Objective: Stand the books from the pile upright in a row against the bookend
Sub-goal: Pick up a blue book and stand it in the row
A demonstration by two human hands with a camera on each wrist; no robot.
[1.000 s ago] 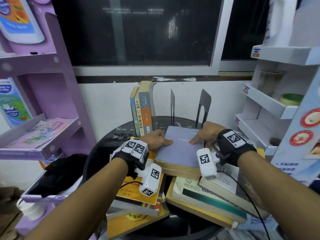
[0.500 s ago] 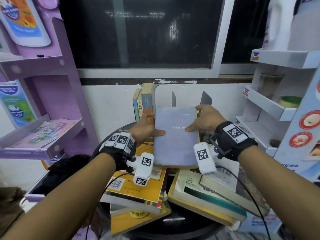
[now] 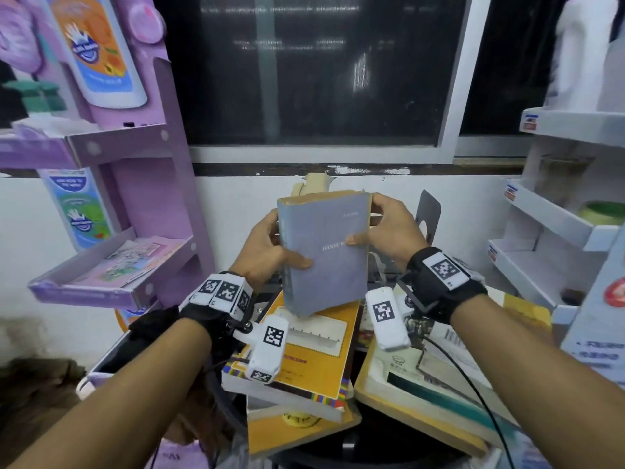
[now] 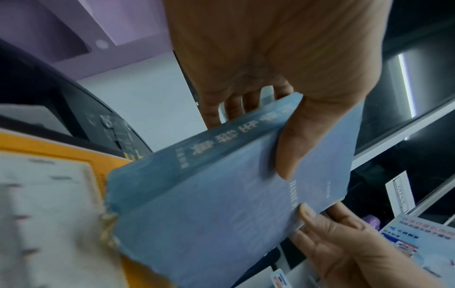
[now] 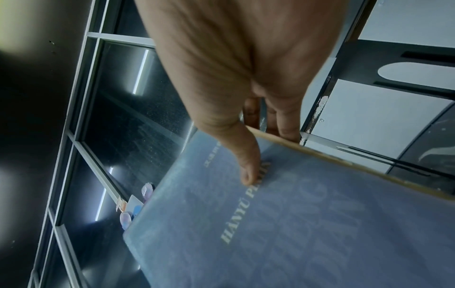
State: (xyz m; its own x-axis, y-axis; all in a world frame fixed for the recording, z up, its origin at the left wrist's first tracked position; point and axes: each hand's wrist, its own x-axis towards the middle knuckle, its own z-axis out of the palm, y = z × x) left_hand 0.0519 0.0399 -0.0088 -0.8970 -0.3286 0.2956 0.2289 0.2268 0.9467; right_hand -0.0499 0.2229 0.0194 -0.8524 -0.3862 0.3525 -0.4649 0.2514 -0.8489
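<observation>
Head view: gripping grey-blue book (image 3: 326, 252) by both edges, left hand (image 3: 267, 247) and right hand (image 3: 389, 231), nearly upright, hiding standing books (image 3: 314, 184) before black bookend (image 3: 429, 211), above pile (image 3: 304, 360).

We face a dark window with a white metal frame (image 3: 318, 154) set in the far wall, and below it runs a white plastered wall (image 3: 243, 204) with chipped paint along the sill. On the left stands a purple cardboard display rack (image 3: 142, 184) with tilted shelves; on the right a white cardboard display rack (image 3: 554, 225) steps down. Near us, a round black table (image 4: 81, 109) curves in the left wrist view.
</observation>
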